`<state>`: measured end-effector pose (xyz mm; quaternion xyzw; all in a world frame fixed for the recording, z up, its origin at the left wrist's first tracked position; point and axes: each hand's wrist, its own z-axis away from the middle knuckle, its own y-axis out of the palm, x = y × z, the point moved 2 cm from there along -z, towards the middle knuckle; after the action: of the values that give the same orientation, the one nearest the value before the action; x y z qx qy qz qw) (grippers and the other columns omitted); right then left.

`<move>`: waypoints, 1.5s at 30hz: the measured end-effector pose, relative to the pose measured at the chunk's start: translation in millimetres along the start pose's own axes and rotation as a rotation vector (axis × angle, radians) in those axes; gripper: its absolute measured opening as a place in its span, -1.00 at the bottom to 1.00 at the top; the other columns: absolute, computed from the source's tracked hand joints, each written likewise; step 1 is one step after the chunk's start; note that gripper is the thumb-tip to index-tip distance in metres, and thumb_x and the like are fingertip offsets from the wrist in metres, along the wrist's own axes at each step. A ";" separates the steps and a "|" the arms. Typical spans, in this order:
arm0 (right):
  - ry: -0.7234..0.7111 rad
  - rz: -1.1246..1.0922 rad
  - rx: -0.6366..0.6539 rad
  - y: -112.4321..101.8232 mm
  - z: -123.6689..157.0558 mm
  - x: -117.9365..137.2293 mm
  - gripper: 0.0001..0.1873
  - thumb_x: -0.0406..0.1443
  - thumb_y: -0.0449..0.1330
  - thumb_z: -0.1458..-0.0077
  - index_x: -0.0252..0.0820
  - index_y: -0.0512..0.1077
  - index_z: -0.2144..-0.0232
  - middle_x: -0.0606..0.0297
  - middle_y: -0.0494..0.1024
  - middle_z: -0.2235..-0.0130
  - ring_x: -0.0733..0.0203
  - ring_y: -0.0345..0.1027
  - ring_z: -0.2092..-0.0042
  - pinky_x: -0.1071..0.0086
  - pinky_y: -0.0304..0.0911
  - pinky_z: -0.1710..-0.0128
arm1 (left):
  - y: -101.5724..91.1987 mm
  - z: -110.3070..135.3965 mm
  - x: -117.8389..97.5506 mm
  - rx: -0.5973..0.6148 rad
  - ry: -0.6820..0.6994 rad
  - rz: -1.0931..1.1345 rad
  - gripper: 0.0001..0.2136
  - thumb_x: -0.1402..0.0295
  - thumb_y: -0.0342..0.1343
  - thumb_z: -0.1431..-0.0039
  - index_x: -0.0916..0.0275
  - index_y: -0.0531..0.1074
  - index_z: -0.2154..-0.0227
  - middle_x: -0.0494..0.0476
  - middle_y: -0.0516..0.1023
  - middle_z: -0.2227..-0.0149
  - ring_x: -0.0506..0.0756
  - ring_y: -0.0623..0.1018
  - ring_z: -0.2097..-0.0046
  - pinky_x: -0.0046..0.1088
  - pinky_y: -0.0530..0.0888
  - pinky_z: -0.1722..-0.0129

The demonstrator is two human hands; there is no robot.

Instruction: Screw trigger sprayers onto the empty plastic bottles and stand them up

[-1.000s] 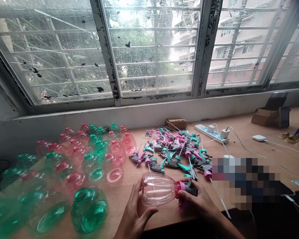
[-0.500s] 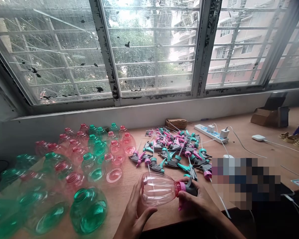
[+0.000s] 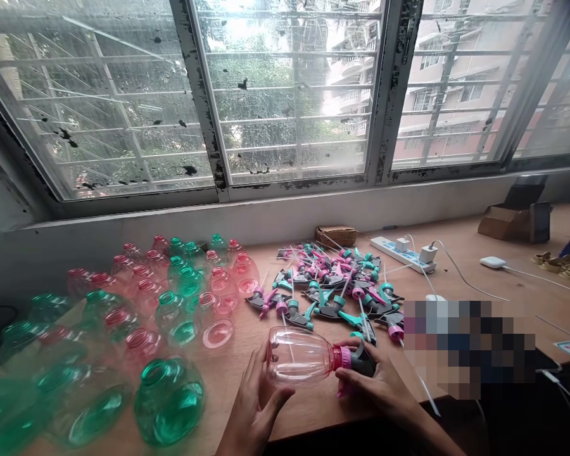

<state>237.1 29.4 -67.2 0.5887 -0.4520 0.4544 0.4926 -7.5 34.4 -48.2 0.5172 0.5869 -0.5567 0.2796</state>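
A clear pink spray bottle (image 3: 299, 356) lies on its side in the air above the table's front edge, its base to the left. My left hand (image 3: 256, 396) cups the base end, fingers behind it and the thumb held apart below. Around the grey and pink trigger sprayer (image 3: 361, 361) at the neck, my right hand (image 3: 384, 380) is closed, thumb on the near side. The sprayer's pink collar sits at the bottle's mouth; its trigger hangs down, partly hidden by the fingers. Just beyond lies a heap of loose trigger sprayers (image 3: 330, 278), pink and teal, with thin tubes.
Several open pink and green bottles stand on the left, the nearest a green bottle (image 3: 168, 402). Behind the sprayers are a small brown box (image 3: 335, 236) and a power strip (image 3: 403, 254) with cables. A blurred-out patch (image 3: 465, 348) covers the right front, beside more cables.
The bottle has shifted slightly left and up between my hands, and its ribs show differently, as if turned a little. Both hands keep nearly the same position.
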 end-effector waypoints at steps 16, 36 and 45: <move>0.034 -0.103 0.031 -2.8 -2.0 -2.7 -0.53 -0.10 0.45 0.04 -0.25 0.42 0.20 0.30 0.61 0.58 0.15 0.51 0.56 0.35 0.45 0.49 | 1.9 1.2 12.1 -0.001 0.122 -0.033 -0.27 0.22 0.19 -0.23 -0.06 -0.05 -0.37 0.13 0.10 -0.40 0.30 0.08 -0.40 -0.03 0.08 -0.34; 0.047 -0.021 0.014 -1.6 0.4 2.2 -0.53 -0.08 0.44 0.03 -0.21 0.38 0.21 0.31 0.62 0.55 0.11 0.54 0.53 0.31 0.44 0.48 | -1.1 2.8 12.3 0.050 0.111 -0.094 -0.31 0.21 0.11 -0.30 -0.03 -0.10 -0.38 0.13 -0.01 -0.43 0.29 0.01 -0.41 -0.02 -0.01 -0.36; 0.016 -0.046 -0.027 -0.4 -1.8 1.3 -0.47 -0.02 0.46 0.09 -0.20 0.38 0.22 0.32 0.60 0.59 0.12 0.50 0.56 0.31 0.45 0.51 | -0.2 1.0 2.5 0.056 0.089 -0.091 -0.36 0.18 0.05 -0.33 -0.04 -0.08 -0.38 0.07 -0.01 -0.43 0.24 0.01 -0.42 -0.08 -0.01 -0.37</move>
<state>237.6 31.1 -65.8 0.5886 -0.4403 0.4415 0.5145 -8.7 34.2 -50.6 0.5216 0.6060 -0.5615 0.2130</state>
